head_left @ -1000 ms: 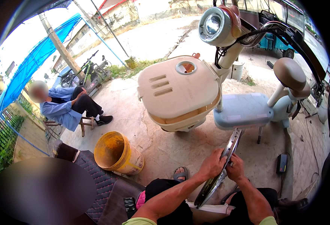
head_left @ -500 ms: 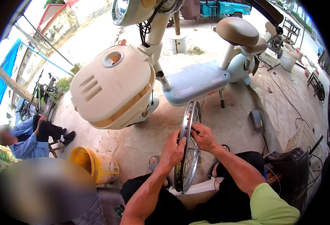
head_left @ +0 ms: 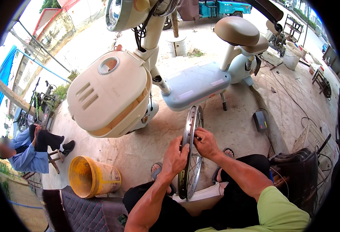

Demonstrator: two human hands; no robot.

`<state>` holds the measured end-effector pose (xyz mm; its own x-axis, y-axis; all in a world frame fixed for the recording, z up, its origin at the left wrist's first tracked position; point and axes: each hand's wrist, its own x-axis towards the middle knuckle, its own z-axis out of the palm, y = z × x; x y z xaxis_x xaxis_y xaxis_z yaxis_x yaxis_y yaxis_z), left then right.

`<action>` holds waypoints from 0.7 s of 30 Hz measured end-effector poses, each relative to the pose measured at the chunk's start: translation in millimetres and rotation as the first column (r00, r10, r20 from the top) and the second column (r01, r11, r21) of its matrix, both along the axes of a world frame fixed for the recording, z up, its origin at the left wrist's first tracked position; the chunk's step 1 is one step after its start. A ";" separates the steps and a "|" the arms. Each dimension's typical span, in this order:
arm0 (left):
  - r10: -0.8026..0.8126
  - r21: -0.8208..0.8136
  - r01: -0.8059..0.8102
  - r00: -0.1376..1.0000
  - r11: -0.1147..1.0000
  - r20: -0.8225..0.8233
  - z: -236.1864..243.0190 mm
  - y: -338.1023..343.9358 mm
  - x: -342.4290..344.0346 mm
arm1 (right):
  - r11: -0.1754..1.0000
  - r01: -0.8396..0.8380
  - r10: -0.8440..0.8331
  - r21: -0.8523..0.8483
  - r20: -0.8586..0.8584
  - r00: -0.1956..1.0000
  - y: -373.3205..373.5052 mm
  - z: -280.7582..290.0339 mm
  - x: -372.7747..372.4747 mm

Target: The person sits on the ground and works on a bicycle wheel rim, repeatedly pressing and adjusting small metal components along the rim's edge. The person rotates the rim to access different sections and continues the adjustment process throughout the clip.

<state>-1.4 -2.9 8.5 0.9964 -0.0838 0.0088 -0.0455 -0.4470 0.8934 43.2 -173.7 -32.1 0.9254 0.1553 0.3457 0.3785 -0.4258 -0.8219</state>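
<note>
A spoked metal wheel rim (head_left: 182, 179) without a tyre stands upright between my knees, its edge turned toward me. On its left side, my left hand (head_left: 175, 156) grips the rim, the thumb pressed on the outer face. My right hand (head_left: 206, 143) is closed at the other side, fingertips pinched at the rim's edge near the spokes. Whether a small part sits in the right fingertips is hidden. The rim's far end is just in front of the scooter's blue-grey footboard (head_left: 197, 87).
An electric scooter with a cream front basket (head_left: 108, 92) stands ahead. At left are a yellow bucket (head_left: 112, 178) and a seated person (head_left: 27, 150). A quilted seat pad (head_left: 83, 210) lies lower left. A black charger box (head_left: 260, 121) with a cable is on the right.
The view has shifted slightly, and the blurred shape at lower left is gone, showing the quilted pad and more of the bucket. Both hands stay on the rim in nearly the same places.
</note>
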 end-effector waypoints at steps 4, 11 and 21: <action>-0.004 0.009 0.004 1.000 1.000 0.028 -3.7 1.4 1.3 | 0.998 -0.063 0.063 -0.028 -0.029 0.998 -3.4 2.1 1.3; 0.029 0.035 -0.031 0.998 0.999 0.059 -2.2 1.7 8.1 | 0.992 -0.125 0.125 -0.021 -0.012 0.992 -0.6 6.1 -4.8; 0.121 0.056 -0.120 0.993 0.991 -0.008 -10.4 -5.9 35.8 | 0.997 0.061 -0.053 0.046 -0.160 0.986 -5.1 7.1 17.2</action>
